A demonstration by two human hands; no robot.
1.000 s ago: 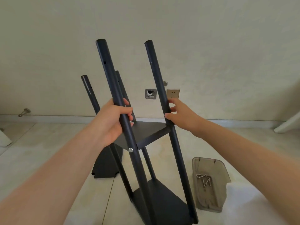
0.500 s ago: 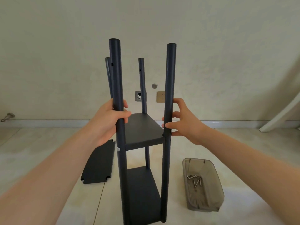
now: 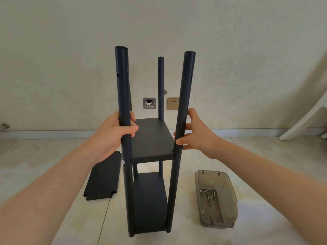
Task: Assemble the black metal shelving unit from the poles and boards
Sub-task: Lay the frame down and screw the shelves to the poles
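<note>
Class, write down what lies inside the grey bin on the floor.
Silver screws lie on the bottom of the bin, towards its far end. Its tinted near wall obscures the front corner.

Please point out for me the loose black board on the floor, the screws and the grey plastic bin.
loose black board (image 3: 102, 177): head view, middle of its top face.
screws (image 3: 206, 190): head view, on one screw of the pile.
grey plastic bin (image 3: 215, 222): head view, its near wall.
</note>
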